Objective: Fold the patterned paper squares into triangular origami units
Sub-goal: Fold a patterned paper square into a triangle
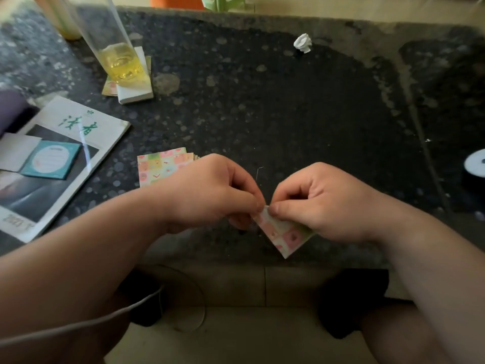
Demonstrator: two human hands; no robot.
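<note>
folded paper (282,236), tip pointing down, toward person

The magazine (105,132) at the left carried the green Chinese characters 读者 on its cover; the number at its near edge was too blurred to read.

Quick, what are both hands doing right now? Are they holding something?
Left hand: pinches the top corner of the folded patterned paper.
Right hand: pinches the same paper, fingers curled over it.
</note>
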